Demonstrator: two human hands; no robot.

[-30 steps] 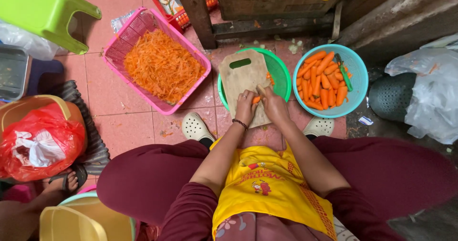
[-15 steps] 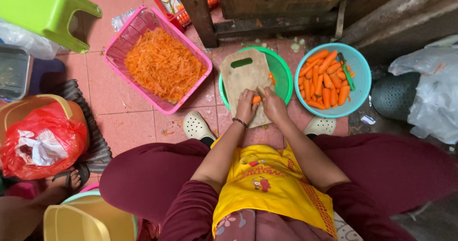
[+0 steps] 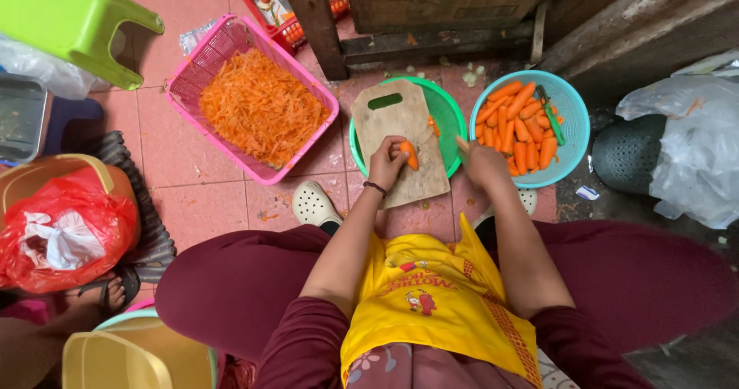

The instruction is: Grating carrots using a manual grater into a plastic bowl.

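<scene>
At frame centre, a stiff, probably slippery carrot piece [image 3: 410, 155] is being pinched by the left hand [image 3: 387, 160]; the right hand [image 3: 483, 162] is closed around something unclear.

pink tiled floor [image 3: 177, 158] carries a pink basket [image 3: 202, 66], green basin [image 3: 454, 120], teal bowl [image 3: 573, 127], green stool [image 3: 69, 20] and red bag [image 3: 69, 235]

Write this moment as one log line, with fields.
left hand: holds carrot piece on cutting board | right hand: beside blue basket of carrots
</scene>
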